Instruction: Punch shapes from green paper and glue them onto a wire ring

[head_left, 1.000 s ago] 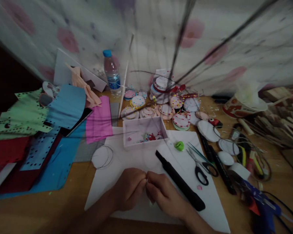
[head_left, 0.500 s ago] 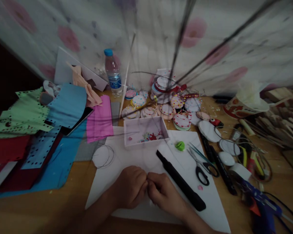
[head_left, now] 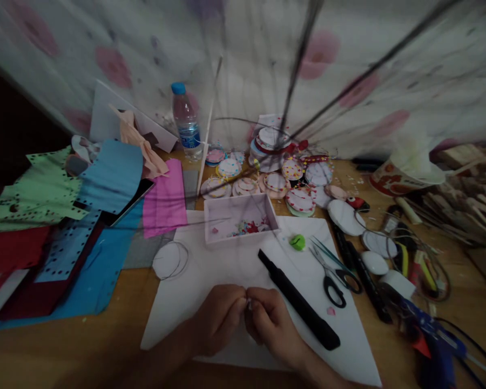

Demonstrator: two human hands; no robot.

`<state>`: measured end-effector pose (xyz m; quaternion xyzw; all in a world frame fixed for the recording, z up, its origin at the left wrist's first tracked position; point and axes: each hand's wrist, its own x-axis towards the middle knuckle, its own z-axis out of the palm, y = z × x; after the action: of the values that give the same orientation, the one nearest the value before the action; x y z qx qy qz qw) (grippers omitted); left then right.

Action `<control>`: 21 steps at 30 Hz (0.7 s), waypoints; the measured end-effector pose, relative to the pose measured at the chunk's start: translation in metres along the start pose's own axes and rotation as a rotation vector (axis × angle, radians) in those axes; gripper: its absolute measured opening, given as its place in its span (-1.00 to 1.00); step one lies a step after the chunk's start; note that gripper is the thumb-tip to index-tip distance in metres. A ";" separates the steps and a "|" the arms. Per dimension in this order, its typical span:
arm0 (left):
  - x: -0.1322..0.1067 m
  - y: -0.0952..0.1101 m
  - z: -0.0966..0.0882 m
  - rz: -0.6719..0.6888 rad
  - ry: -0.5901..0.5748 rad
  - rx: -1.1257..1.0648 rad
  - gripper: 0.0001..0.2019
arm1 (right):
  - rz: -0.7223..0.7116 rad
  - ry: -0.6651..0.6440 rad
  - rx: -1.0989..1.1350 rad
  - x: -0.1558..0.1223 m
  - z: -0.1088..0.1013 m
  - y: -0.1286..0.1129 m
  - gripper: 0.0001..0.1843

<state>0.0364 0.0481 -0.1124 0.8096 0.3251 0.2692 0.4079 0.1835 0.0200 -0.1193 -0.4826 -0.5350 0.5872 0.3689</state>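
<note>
My left hand (head_left: 219,317) and my right hand (head_left: 270,323) meet fingertip to fingertip over a white sheet of paper (head_left: 210,270) near the table's front edge. Both are closed in a pinch on a tiny pale thing (head_left: 249,304) between them, too small to name. A long black tool (head_left: 297,307) lies diagonally on the sheet just right of my right hand. Thin dark wires (head_left: 303,48), blurred and close to the camera, cross the upper part of the view.
A small white box (head_left: 240,218) of bright bits sits beyond the hands. Scissors (head_left: 331,273), a green ball (head_left: 297,242), markers and a blue glue gun (head_left: 433,335) lie right. Coloured paper sheets (head_left: 105,178) pile up left. A water bottle (head_left: 185,120) and decorated paper discs (head_left: 291,178) stand behind.
Both hands have shifted slightly toward me and to the right, still pinched together; the tiny pale thing now shows between the fingertips.
</note>
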 end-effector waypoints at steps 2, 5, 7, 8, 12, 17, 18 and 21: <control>0.000 0.002 -0.001 -0.098 -0.016 -0.131 -0.65 | -0.003 -0.001 0.022 0.000 -0.001 -0.001 -0.70; 0.001 0.002 -0.003 -0.230 -0.074 -0.329 -0.67 | -0.007 -0.031 0.055 0.000 -0.004 -0.006 -0.68; 0.003 0.001 -0.005 -0.285 -0.119 -0.439 -0.68 | -0.009 -0.063 0.083 0.000 -0.005 -0.009 -0.68; 0.004 0.001 -0.005 -0.308 -0.138 -0.499 -0.69 | -0.009 -0.079 0.100 0.000 -0.005 -0.010 -0.67; 0.006 -0.001 -0.004 -0.365 -0.174 -0.722 -0.66 | -0.017 -0.151 0.187 -0.002 -0.006 -0.009 -0.59; 0.009 -0.009 -0.004 -0.354 -0.086 -0.969 -0.60 | -0.029 -0.210 0.319 -0.008 -0.013 -0.002 -0.58; 0.010 -0.011 -0.006 -0.345 -0.048 -0.999 -0.59 | -0.032 -0.210 0.336 -0.008 -0.015 -0.002 -0.59; 0.014 -0.013 -0.017 -0.324 0.084 -1.026 -0.56 | -0.043 -0.223 0.347 -0.009 -0.017 -0.008 -0.60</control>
<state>0.0290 0.0727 -0.1122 0.4342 0.2885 0.3593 0.7740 0.2013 0.0175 -0.1090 -0.3321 -0.4734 0.7124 0.3976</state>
